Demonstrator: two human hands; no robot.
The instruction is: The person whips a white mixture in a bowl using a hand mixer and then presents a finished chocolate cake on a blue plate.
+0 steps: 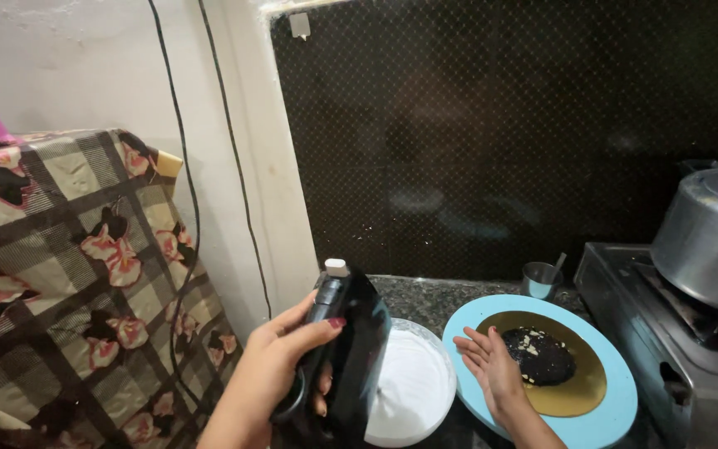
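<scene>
Head view, looking down at a dark speckled worktop [425, 295] against a black backsplash. Left hand [288, 362] is clamped around the handle of a black hand mixer [346, 349], fingers wrapped over the top, thumb underneath; mixer body tilts up, with a small white button at its top end. Just right of that hand, partly behind the mixer, sits a clear bowl [413, 382] holding white cream or batter, smooth on top; the mixer's lower end overlaps the bowl's left rim, and I can't tell if it touches the contents. Right hand [492, 366] is open, fingers spread and flat, palm up, resting on the left edge of a light blue round turntable [612, 411]. On the turntable lies a gold cake board [579, 395], and on the board, just right of the right hand's fingertips, a small dark chocolate cake layer [542, 357] with pale bits scattered on it. Beyond the right hand, near the wall, a small steel cup [539, 278] with a utensil handle sticking out; contents not visible. Far right of the right hand, a steel pot [708, 237] with lid sits on a gas stove [650, 324]. Far left of the left hand, a floral checked cloth [76, 283] covers something bulky, with black cables running up the wall beside it.
</scene>
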